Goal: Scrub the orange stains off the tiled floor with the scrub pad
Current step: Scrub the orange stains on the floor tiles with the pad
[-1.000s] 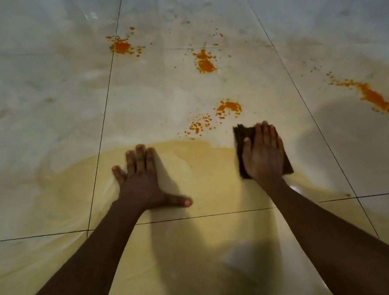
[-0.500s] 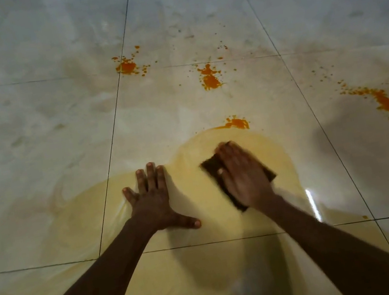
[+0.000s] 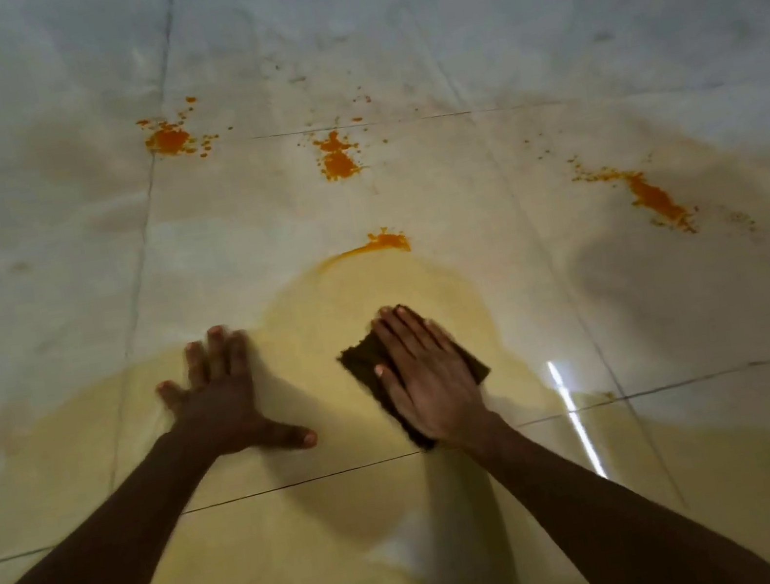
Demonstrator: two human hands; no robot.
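Since half a second ago, little has shifted: right hand (image 3: 431, 376) stays flat, fingers together, pressing the dark scrub pad (image 3: 363, 357) onto the wet yellow tiled floor (image 3: 65, 296), below the nearest orange stain (image 3: 384, 242). Left hand (image 3: 224, 397) lies spread beside it, apart.

Dark scrub pad (image 3: 363, 358) – orange stains (image 3: 337, 160)

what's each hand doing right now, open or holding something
Left hand: open, flat on the wet tiled floor, holding nothing.
Right hand: open, palm pressing the scrub pad to the floor.
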